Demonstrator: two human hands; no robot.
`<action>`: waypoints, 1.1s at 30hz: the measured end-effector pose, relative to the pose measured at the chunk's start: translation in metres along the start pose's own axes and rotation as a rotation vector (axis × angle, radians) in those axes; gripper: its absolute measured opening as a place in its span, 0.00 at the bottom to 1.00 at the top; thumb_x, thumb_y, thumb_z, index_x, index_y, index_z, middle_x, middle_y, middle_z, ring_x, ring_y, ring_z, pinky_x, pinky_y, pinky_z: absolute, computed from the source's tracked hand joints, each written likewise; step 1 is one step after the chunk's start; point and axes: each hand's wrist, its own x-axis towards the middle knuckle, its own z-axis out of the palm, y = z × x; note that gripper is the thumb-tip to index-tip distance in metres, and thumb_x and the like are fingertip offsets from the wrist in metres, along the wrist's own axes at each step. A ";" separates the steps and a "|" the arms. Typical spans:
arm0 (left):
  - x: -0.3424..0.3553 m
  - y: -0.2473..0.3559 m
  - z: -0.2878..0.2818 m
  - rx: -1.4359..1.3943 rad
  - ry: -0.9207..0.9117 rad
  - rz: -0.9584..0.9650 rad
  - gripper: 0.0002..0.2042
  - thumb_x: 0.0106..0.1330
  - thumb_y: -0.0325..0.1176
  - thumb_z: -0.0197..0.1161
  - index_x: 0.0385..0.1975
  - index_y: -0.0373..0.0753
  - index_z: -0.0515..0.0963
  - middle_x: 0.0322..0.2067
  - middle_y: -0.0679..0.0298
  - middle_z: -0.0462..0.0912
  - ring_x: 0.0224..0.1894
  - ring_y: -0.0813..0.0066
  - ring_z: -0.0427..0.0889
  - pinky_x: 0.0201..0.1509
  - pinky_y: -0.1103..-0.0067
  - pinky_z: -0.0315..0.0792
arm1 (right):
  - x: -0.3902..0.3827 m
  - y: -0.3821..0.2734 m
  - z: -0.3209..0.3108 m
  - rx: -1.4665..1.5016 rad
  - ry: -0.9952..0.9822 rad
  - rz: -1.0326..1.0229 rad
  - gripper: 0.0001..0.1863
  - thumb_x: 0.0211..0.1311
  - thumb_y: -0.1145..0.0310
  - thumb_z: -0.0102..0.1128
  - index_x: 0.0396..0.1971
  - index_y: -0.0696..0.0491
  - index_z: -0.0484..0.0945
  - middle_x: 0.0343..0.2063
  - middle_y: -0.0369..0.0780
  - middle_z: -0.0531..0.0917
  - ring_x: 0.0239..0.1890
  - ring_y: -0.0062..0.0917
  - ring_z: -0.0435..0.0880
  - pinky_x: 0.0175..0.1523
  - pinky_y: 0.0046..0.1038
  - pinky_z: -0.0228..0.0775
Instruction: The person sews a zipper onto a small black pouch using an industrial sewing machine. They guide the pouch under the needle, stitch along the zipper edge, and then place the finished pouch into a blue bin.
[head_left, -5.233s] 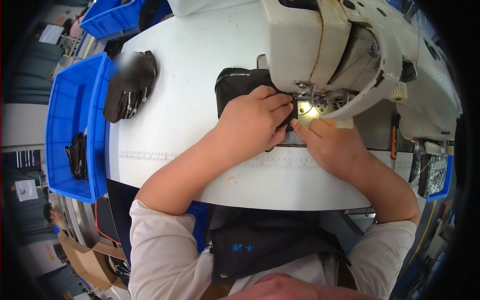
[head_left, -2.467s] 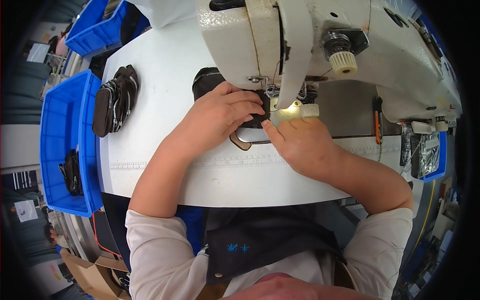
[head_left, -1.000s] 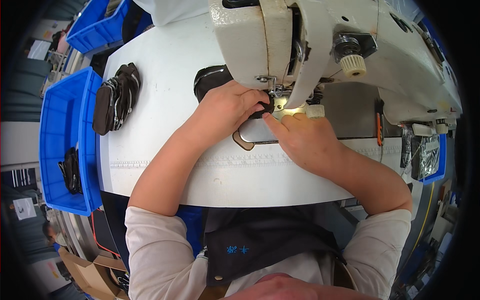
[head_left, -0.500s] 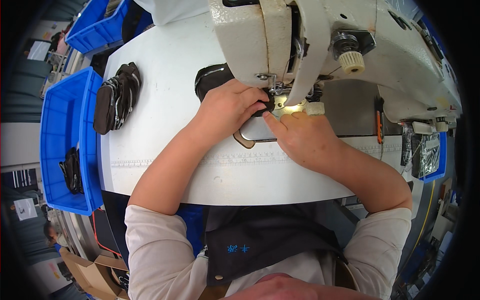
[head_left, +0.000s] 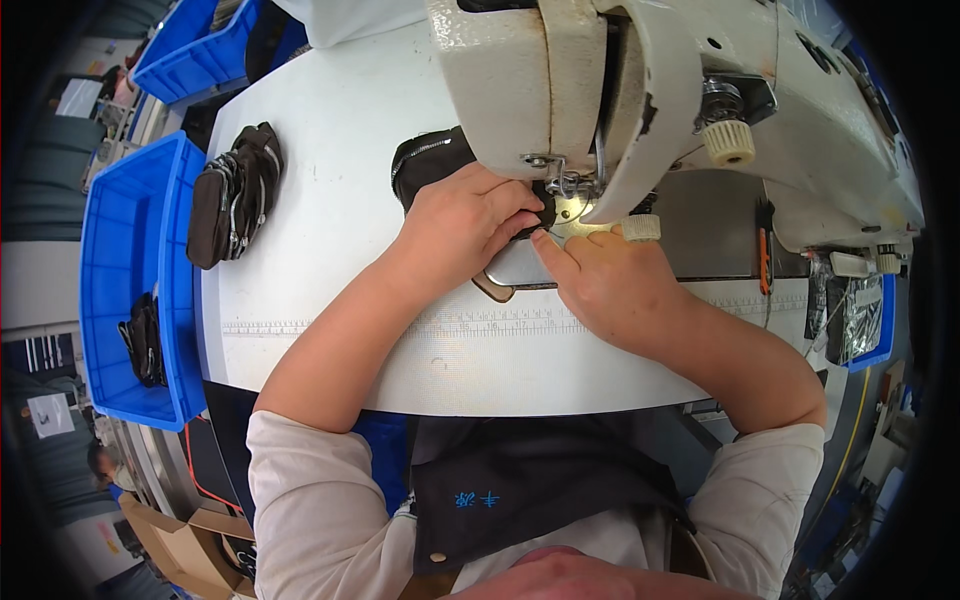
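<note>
Nearest me is the seated person's dark fabric apron (head_left: 560, 490), with a pale short sleeve (head_left: 315, 480) at either side. Past it runs the edge of a smooth white worktable (head_left: 430, 385), marked with a ruler strip (head_left: 480, 325).

Over that strip the bare forearms reach to a flat black fabric pouch (head_left: 430, 168) edged with a silver zip. It lies on the table at the left of the needle area, partly hidden under the hand and the machine head. The left hand (head_left: 468, 222) lies across it, thumb and fingers closed narrowly on its dark edge by the presser foot. The right hand (head_left: 618, 282) has its index finger stretched to that same edge and the others curled; I can't tell whether it grips anything.

Above them looms a worn cream-white metal sewing machine (head_left: 500, 90), its lamp lighting the plate. A slim orange-and-black hand tool (head_left: 765, 250) lies on the right.

Out to the left sits a bunch of dark zipped pouches (head_left: 235, 195), and beside the table a deep blue plastic bin (head_left: 187, 330) holds more dark pieces (head_left: 145, 340). Farther off are a second blue plastic bin (head_left: 195, 68) and an open brown cardboard box (head_left: 165, 535).
</note>
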 end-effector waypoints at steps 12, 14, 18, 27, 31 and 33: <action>0.003 -0.001 0.009 0.057 0.078 -0.039 0.06 0.63 0.32 0.74 0.37 0.42 0.86 0.40 0.67 0.87 0.45 0.64 0.87 0.43 0.70 0.82 | 0.005 0.001 0.004 -0.095 0.043 0.005 0.27 0.54 0.69 0.67 0.57 0.57 0.84 0.25 0.33 0.81 0.24 0.23 0.82 0.28 0.29 0.72; 0.004 -0.002 0.009 0.069 0.078 -0.037 0.06 0.63 0.32 0.74 0.37 0.43 0.86 0.39 0.67 0.87 0.45 0.64 0.87 0.43 0.70 0.82 | 0.004 0.003 0.006 -0.088 0.060 0.006 0.27 0.54 0.69 0.67 0.57 0.57 0.84 0.24 0.33 0.81 0.24 0.24 0.82 0.28 0.29 0.71; 0.003 -0.003 0.009 0.060 0.089 -0.030 0.05 0.63 0.33 0.73 0.37 0.43 0.86 0.38 0.67 0.87 0.45 0.64 0.87 0.42 0.70 0.82 | 0.005 0.003 0.006 -0.078 0.058 0.012 0.27 0.54 0.69 0.67 0.57 0.56 0.84 0.24 0.32 0.80 0.24 0.24 0.81 0.27 0.29 0.70; 0.004 -0.007 0.010 0.055 0.111 -0.025 0.06 0.65 0.35 0.72 0.37 0.42 0.86 0.35 0.66 0.85 0.42 0.64 0.85 0.40 0.69 0.81 | 0.007 0.006 0.016 -0.105 0.103 0.072 0.24 0.53 0.70 0.69 0.54 0.51 0.83 0.25 0.31 0.81 0.24 0.24 0.82 0.28 0.29 0.70; 0.006 -0.005 0.010 0.063 0.117 -0.045 0.06 0.65 0.35 0.72 0.37 0.43 0.86 0.35 0.66 0.85 0.41 0.63 0.85 0.40 0.68 0.81 | 0.006 0.008 0.016 -0.140 0.098 0.065 0.26 0.52 0.69 0.70 0.55 0.51 0.82 0.26 0.31 0.82 0.24 0.25 0.82 0.28 0.29 0.70; 0.006 -0.004 0.010 0.066 0.121 -0.053 0.06 0.65 0.35 0.72 0.37 0.43 0.86 0.35 0.65 0.85 0.41 0.63 0.85 0.40 0.68 0.81 | 0.006 0.008 0.014 -0.162 0.049 0.062 0.26 0.52 0.69 0.71 0.54 0.51 0.82 0.26 0.31 0.82 0.24 0.25 0.82 0.29 0.28 0.70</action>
